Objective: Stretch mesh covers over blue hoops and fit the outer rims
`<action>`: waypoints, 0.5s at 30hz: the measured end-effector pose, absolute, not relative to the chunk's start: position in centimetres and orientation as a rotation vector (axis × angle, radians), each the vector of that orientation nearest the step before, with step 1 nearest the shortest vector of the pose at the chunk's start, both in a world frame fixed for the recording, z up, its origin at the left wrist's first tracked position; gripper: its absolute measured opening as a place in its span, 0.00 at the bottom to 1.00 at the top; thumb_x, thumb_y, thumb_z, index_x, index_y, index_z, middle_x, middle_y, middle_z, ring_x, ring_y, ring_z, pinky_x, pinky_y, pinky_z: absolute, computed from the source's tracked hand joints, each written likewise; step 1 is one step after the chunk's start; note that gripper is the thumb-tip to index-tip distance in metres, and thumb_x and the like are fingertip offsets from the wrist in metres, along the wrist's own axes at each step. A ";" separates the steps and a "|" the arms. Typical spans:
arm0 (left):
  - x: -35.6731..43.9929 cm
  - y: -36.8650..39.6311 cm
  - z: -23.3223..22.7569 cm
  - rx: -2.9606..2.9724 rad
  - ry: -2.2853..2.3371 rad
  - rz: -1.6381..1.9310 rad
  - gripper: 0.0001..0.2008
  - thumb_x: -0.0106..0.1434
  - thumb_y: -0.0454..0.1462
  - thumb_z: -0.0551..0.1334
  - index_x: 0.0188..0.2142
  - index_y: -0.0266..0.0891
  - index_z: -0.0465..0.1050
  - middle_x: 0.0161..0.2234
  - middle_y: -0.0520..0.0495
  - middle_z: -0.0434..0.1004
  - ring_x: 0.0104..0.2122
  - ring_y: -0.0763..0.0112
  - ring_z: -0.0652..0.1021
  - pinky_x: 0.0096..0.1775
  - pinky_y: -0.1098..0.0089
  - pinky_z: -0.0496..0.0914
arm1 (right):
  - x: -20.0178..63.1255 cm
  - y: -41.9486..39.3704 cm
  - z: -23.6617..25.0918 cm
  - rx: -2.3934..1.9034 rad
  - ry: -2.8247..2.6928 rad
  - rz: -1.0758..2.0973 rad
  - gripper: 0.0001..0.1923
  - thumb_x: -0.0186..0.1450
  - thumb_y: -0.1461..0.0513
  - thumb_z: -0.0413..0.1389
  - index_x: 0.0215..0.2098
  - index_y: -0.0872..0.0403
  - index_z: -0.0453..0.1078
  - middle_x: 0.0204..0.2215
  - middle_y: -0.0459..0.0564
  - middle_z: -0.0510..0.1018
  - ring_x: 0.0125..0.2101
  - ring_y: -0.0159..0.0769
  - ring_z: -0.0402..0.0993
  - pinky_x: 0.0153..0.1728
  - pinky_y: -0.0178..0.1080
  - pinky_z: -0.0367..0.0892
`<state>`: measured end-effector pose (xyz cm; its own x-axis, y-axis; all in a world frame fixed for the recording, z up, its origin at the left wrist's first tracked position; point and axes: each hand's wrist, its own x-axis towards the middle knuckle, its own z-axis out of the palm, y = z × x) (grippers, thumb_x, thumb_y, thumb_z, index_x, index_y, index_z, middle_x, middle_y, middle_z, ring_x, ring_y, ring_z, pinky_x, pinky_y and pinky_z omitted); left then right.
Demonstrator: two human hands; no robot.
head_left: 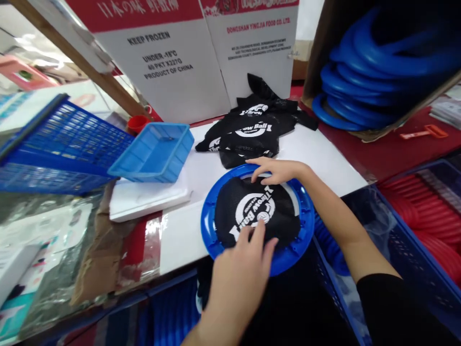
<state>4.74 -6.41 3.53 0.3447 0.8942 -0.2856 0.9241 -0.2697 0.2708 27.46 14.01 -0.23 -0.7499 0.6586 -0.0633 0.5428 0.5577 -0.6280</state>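
A blue plastic ring lies at the table's near edge, with a round black mesh cloth inside it. White "Throw Ball" print shows on the cloth. My left hand reaches in from below, fingers apart, its fingertips touching the print. Over the ring's far side, my right hand is bent with its fingers spread, touching the cloth near the rim. A pale strip of the ring or table shows between cloth and rim at the right. Just beyond the ring lies a loose pile of similar black printed cloths.
A light blue tray rests on a white block at the left, beside a blue mesh basket. White cartons stand behind. At right are a box of stacked blue rings, an orange-handled tool, and red rings below.
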 end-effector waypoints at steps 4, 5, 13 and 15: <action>2.9 0.4 5.2 2.503 1.273 -0.077 0.16 0.73 0.42 0.61 0.56 0.43 0.79 0.44 0.37 0.85 0.37 0.44 0.86 0.38 0.54 0.78 | 27.9 14.6 -0.4 -0.990 -2.552 1.031 0.23 0.61 0.74 0.59 0.50 0.49 0.81 0.74 0.50 0.63 0.76 0.45 0.50 0.75 0.54 0.48; 2.8 2.1 5.3 2.557 1.192 -0.050 0.16 0.73 0.42 0.61 0.56 0.43 0.79 0.44 0.38 0.85 0.39 0.46 0.85 0.40 0.54 0.78 | 27.9 14.7 -0.4 -0.970 -2.540 1.050 0.25 0.60 0.76 0.57 0.50 0.50 0.80 0.72 0.51 0.66 0.76 0.44 0.51 0.75 0.52 0.50; 6.3 11.1 1.2 2.864 0.516 -0.022 0.08 0.71 0.40 0.65 0.44 0.41 0.82 0.46 0.42 0.82 0.50 0.54 0.79 0.57 0.56 0.70 | 28.0 15.5 -1.2 -0.813 -2.353 1.232 0.09 0.59 0.70 0.59 0.31 0.52 0.81 0.68 0.52 0.73 0.73 0.47 0.60 0.72 0.48 0.55; 6.4 11.0 0.1 2.891 0.618 -0.002 0.14 0.73 0.43 0.62 0.54 0.40 0.78 0.54 0.38 0.79 0.52 0.52 0.78 0.56 0.55 0.71 | 28.5 15.7 -1.1 -0.843 -2.276 1.215 0.10 0.60 0.68 0.59 0.34 0.52 0.82 0.67 0.53 0.74 0.71 0.48 0.64 0.71 0.49 0.58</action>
<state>6.35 11.02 0.07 0.9134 0.4051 -0.0398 0.4054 -0.8963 0.1796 28.50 15.65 -1.11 -0.7259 0.6829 0.0815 0.3122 0.4328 -0.8457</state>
